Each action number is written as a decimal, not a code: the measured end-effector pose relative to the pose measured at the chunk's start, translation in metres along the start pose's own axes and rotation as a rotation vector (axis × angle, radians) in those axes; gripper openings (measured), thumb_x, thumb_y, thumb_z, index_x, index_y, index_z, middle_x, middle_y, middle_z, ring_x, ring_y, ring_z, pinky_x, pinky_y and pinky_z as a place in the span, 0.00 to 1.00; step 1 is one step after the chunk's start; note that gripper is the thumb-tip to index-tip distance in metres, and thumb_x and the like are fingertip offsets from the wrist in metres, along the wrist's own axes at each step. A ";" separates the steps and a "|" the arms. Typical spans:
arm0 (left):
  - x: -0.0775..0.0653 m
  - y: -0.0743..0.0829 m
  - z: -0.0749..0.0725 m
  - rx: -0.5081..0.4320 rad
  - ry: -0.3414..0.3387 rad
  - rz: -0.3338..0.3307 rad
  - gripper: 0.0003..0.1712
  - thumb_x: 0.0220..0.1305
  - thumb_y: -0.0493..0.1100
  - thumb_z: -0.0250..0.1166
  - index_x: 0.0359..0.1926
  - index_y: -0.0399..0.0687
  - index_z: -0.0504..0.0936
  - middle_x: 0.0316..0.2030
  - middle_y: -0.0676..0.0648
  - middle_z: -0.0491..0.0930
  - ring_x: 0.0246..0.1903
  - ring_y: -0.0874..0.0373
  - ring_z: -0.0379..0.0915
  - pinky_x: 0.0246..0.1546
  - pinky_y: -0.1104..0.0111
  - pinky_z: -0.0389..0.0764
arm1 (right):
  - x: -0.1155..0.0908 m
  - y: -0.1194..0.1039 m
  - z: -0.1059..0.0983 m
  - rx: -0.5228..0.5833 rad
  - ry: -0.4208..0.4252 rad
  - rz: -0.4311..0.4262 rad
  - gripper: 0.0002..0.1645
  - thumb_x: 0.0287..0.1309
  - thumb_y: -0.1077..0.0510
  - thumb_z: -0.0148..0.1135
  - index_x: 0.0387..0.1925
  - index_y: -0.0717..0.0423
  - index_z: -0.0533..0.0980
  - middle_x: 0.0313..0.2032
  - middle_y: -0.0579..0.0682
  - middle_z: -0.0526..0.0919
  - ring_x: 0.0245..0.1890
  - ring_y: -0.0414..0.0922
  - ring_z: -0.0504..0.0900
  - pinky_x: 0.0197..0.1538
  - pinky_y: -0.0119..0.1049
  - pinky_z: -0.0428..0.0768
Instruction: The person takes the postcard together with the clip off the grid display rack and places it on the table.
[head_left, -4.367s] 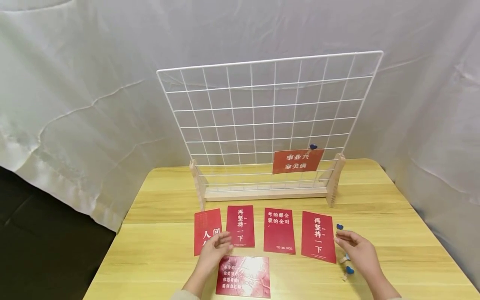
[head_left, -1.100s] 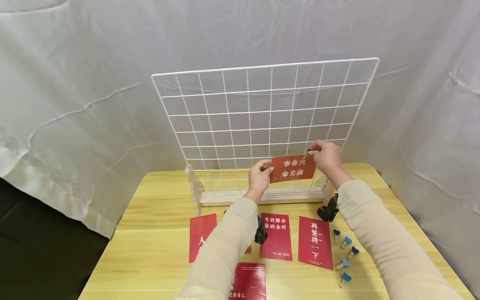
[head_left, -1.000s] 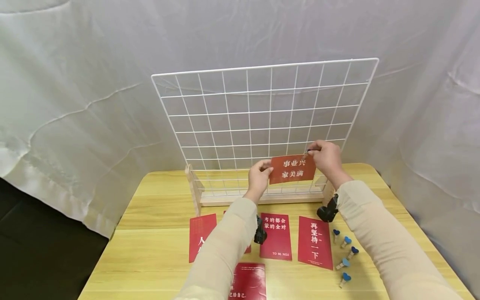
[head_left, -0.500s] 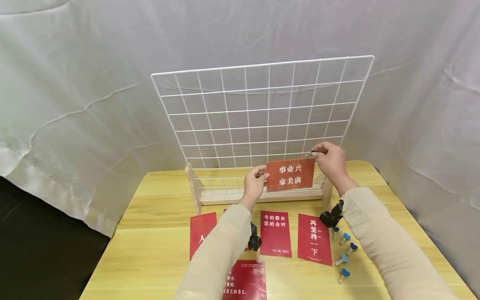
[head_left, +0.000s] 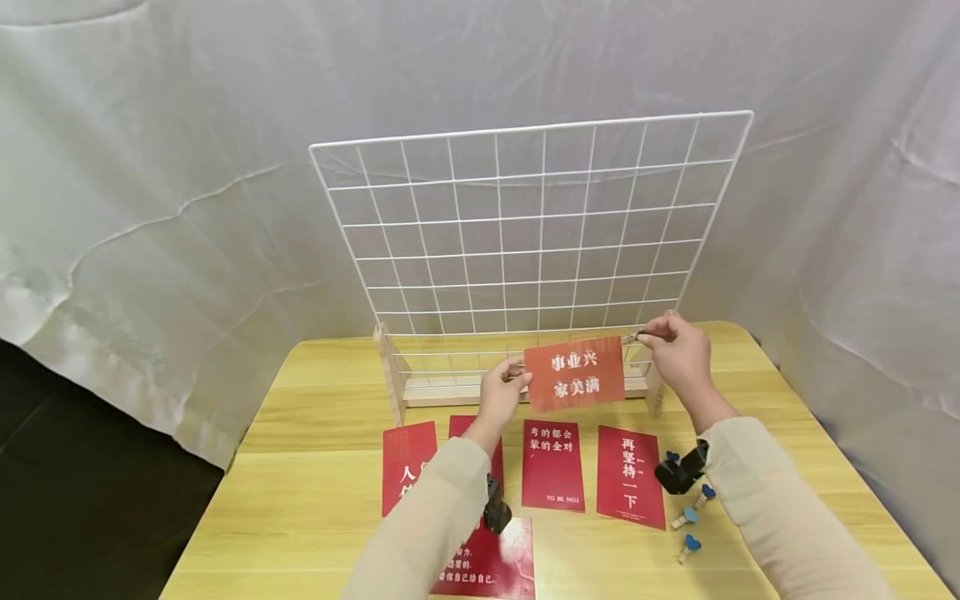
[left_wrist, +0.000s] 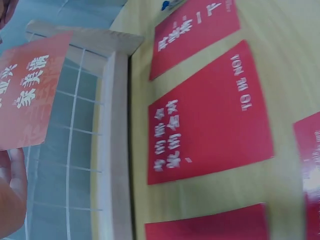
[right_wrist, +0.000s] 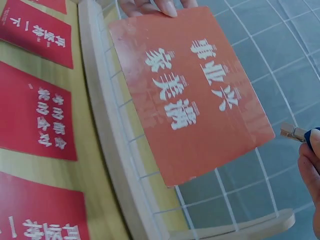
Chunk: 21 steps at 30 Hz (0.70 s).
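Note:
An orange-red card [head_left: 576, 375] with white Chinese characters is held up in front of the wire grid [head_left: 517, 221]. My left hand [head_left: 501, 396] pinches the card's left edge between thumb and fingers. Just beyond its upper right corner, my right hand [head_left: 681, 354] pinches a small wooden clothespin [right_wrist: 294, 132] with a dark blue heart on it. In the right wrist view a narrow gap separates the clothespin's tip from the card's corner. Most of the right hand lies outside that view.
The grid stands in a wooden base [head_left: 450, 390] on the table [head_left: 300, 467]. Several red cards lie before it, including a middle card [head_left: 553, 475] and a glossy card [head_left: 517, 558] nearer me. Heart clothespins [head_left: 690, 546] lie at right, partly hidden by the right wrist camera [head_left: 681, 471].
The card, earlier on the grid with the clothespin at its top, is now off it. Both hands have moved down and towards me, and the clothespin has come away from the card.

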<state>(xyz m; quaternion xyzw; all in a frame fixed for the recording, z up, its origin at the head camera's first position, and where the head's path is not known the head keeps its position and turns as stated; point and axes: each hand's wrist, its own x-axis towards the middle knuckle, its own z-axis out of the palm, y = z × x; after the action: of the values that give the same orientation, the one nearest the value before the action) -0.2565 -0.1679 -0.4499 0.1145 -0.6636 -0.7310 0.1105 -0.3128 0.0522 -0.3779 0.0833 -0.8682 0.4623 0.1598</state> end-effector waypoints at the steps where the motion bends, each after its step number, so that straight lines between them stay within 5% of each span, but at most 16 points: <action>1: -0.003 -0.002 -0.001 -0.006 -0.004 -0.009 0.17 0.52 0.27 0.57 0.46 0.36 0.74 0.32 0.45 0.73 0.25 0.61 0.70 0.27 0.70 0.77 | -0.002 0.004 0.000 0.009 0.000 0.000 0.08 0.48 0.63 0.61 0.29 0.66 0.75 0.28 0.57 0.78 0.30 0.42 0.73 0.31 0.25 0.72; 4: -0.011 -0.007 -0.005 -0.017 -0.015 -0.032 0.18 0.52 0.28 0.57 0.46 0.36 0.74 0.32 0.46 0.73 0.26 0.61 0.70 0.28 0.69 0.77 | -0.004 0.029 0.001 0.123 -0.012 -0.005 0.09 0.44 0.60 0.64 0.28 0.63 0.76 0.27 0.55 0.78 0.28 0.43 0.74 0.31 0.29 0.74; 9: -0.026 -0.014 -0.011 -0.021 -0.038 -0.056 0.18 0.53 0.29 0.57 0.47 0.37 0.73 0.32 0.46 0.73 0.29 0.61 0.70 0.30 0.66 0.78 | -0.016 0.037 -0.005 0.124 -0.047 0.029 0.08 0.46 0.59 0.63 0.29 0.60 0.76 0.27 0.53 0.78 0.28 0.40 0.73 0.32 0.30 0.73; 16: -0.048 -0.020 -0.017 -0.022 -0.078 -0.073 0.17 0.53 0.28 0.56 0.47 0.34 0.73 0.32 0.46 0.71 0.29 0.60 0.69 0.31 0.62 0.77 | 0.015 0.244 0.051 -0.027 0.069 -0.019 0.15 0.42 0.37 0.58 0.31 0.37 0.75 0.28 0.37 0.76 0.28 0.36 0.73 0.26 0.30 0.73; 21: -0.060 -0.039 -0.020 -0.008 -0.088 -0.085 0.17 0.53 0.29 0.57 0.46 0.35 0.73 0.32 0.46 0.72 0.28 0.60 0.70 0.29 0.65 0.78 | -0.010 0.246 0.041 -0.034 0.034 0.029 0.15 0.43 0.38 0.58 0.32 0.40 0.75 0.29 0.39 0.77 0.28 0.37 0.73 0.25 0.30 0.73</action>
<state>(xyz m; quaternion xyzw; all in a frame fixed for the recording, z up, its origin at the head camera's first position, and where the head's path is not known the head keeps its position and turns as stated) -0.1941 -0.1640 -0.4892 0.1097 -0.6593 -0.7421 0.0505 -0.3837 0.1560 -0.5933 0.0599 -0.8741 0.4512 0.1693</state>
